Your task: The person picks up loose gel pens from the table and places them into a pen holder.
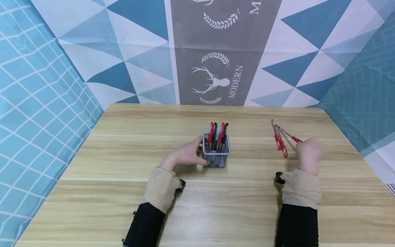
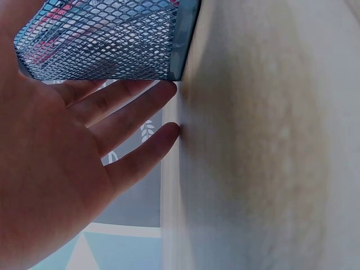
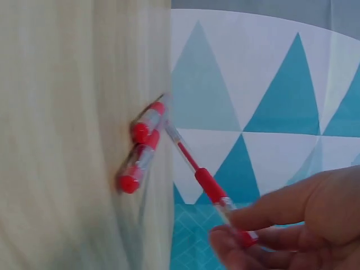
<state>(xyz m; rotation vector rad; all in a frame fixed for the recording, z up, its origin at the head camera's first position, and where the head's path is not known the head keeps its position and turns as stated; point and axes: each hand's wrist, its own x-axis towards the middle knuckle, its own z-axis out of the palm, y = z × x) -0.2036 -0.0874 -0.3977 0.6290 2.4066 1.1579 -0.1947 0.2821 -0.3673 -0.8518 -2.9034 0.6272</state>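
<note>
While right hand pinches pen, backdrop — "MODERN"

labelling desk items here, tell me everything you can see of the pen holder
The pen holder is a grey, open-topped box with mesh sides that look like metal and solid strips along rim and base. It stands upright on the table, with red pens and black pens standing inside, poking above the rim. The left hand holds its left side, thumb at the front.
</note>
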